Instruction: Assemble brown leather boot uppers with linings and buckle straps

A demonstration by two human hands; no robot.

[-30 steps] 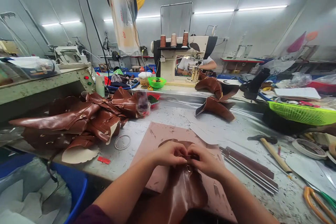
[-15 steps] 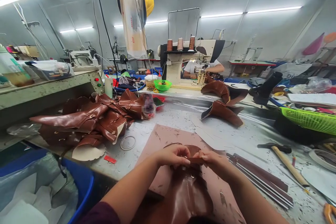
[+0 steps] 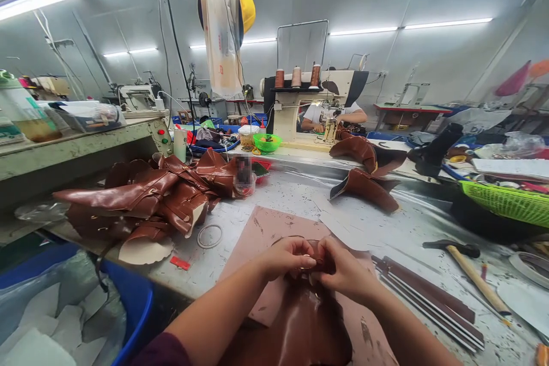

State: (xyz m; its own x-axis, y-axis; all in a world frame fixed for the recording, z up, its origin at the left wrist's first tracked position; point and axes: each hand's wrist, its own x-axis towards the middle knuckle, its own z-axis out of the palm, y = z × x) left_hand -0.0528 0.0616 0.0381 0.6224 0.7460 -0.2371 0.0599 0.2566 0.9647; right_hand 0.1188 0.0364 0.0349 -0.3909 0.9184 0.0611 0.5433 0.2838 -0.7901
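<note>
A glossy brown leather boot upper (image 3: 295,320) lies close to me on a pinkish board (image 3: 274,220). Over its far end, my left hand (image 3: 285,258) pinches a narrow brown leather strap, with a small shiny metal piece, seemingly a buckle (image 3: 306,257), at the fingertips. My right hand (image 3: 343,267) has its thumb and fingers closed on the same strap, right beside the left. Fingers cover most of the strap and its end. Both hands nearly touch.
Similar brown boot uppers (image 3: 146,194) are heaped at left; two more (image 3: 364,190) lie ahead. Brown and white strips (image 3: 429,297), a hammer (image 3: 476,277) and a green basket (image 3: 506,203) are at right. A sewing machine (image 3: 295,114) stands beyond, with a person behind it.
My right hand has moved left and inward, its fingers now bent down against my left hand. The strap stretch that showed between the hands is now mostly covered.
</note>
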